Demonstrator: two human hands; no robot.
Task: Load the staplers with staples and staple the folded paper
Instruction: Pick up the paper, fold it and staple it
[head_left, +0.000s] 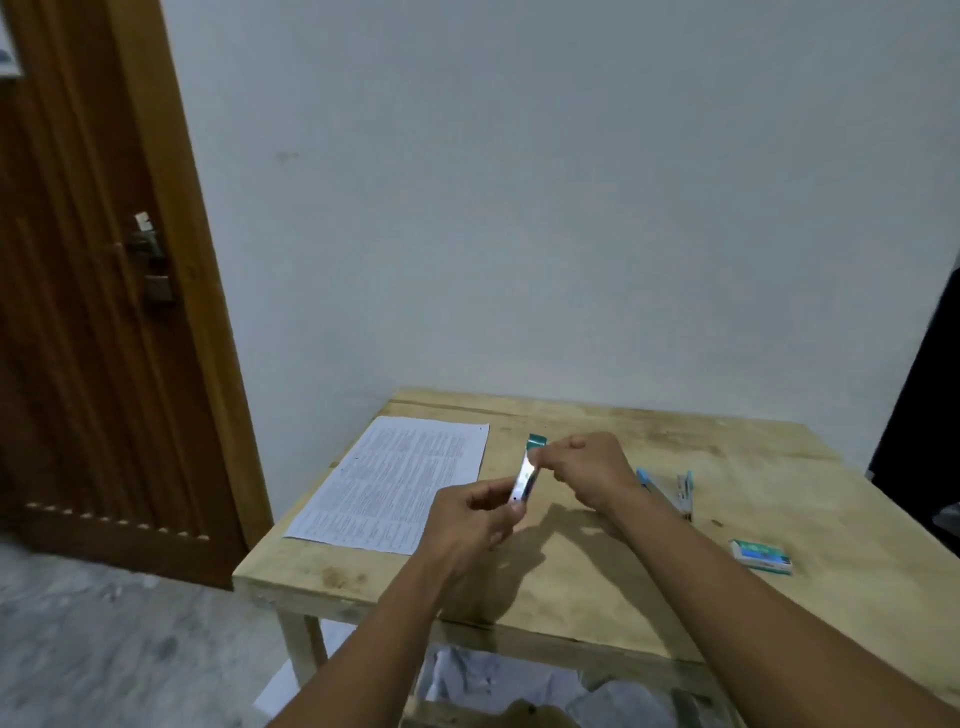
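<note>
Room: you're working at a wooden table (597, 571) pushed against a pale wall (519, 208); a brown door (78, 312) is standing at the left, w/ grey floor (104, 623) below it.
Surface: bare wood, worn; white bits are lying under the table, too blurred to ID.
Left hand (467, 519): you're gripping the lower end of a small teal stapler (525, 480), fingers curled round it.
Right hand (587, 473): you're pinching the stapler's upper end, by the teal tip.
Stapler pos.: you're holding it tilted in the air above the table's middle, between both hands, not touching the wood.
Step, approx.: you're prob. opening or loading this one; can't tell if staples are in.
Blue stapler (684, 493): lying on the table right of your right hand, looks hinged open; loaded or not, can't tell.
Staple box (762, 557): sitting near the right edge, well apart from both hands.
Printed sheet (400, 483): lying flat at the left, no fold or staple showing.
Left to do: prob. finishing the loading, folding, then stapling; you're looking early in the job.
</note>
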